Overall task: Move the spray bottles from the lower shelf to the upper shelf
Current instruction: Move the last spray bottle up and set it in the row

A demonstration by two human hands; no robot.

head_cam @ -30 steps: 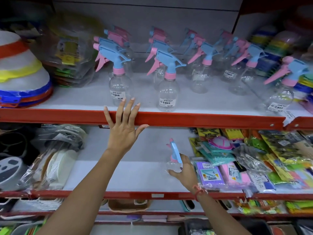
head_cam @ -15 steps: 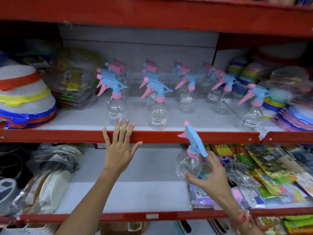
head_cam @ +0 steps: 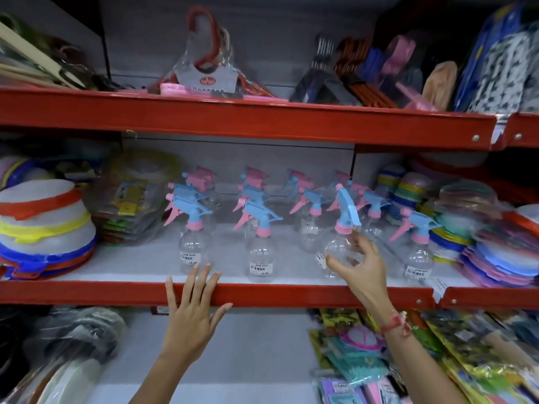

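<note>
On the upper shelf (head_cam: 291,294), the right hand (head_cam: 360,268) grips a spray bottle (head_cam: 339,246); the left hand (head_cam: 192,310) lies flat.

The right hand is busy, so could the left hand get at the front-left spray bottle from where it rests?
Probably yes: the left hand lies on the shelf edge just below that bottle, nothing between them.

Both bare forearms reach up and forward. The left hand (head_cam: 192,319) lies flat, palm away, fingers spread and pointing upward, thumb splayed out to its right. The right hand (head_cam: 361,269) sits higher, wrist bent, fingers curled loosely open around something clear, a red thread band just below at the wrist.
</note>
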